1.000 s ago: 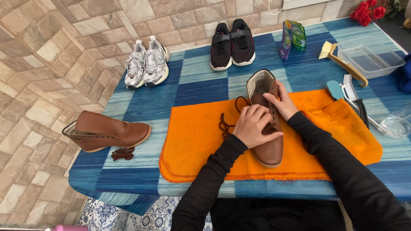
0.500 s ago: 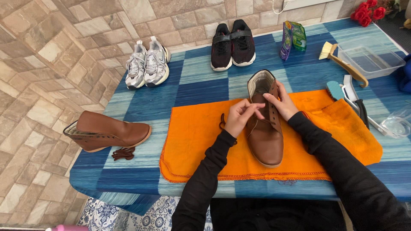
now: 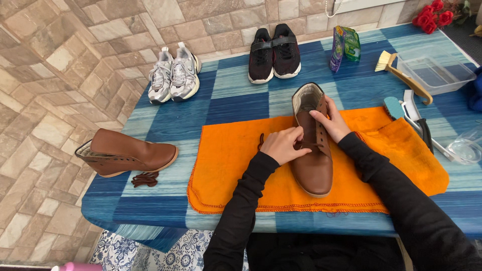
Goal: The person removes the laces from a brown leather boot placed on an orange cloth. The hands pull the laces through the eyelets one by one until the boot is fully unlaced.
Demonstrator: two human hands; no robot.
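A brown leather boot (image 3: 314, 165) stands upright on an orange cloth (image 3: 226, 165), toe pointing toward me. My left hand (image 3: 282, 144) pinches the dark brown shoelace (image 3: 260, 141) at the boot's left eyelets. My right hand (image 3: 329, 119) rests on the boot's right side near the upper eyelets, fingers on the lacing. The lace's loose end trails onto the cloth left of the boot.
A second brown boot (image 3: 125, 156) lies on its side at the table's left edge, with a loose lace (image 3: 144, 178) beside it. Grey sneakers (image 3: 173, 76) and black shoes (image 3: 274, 54) stand at the back. Brushes (image 3: 404, 80), a clear tub (image 3: 437, 70) and a green pouch (image 3: 344, 46) sit right.
The left hand has moved from over the boot's toe up to the eyelets on its left side. The right hand has stayed on the lacing.
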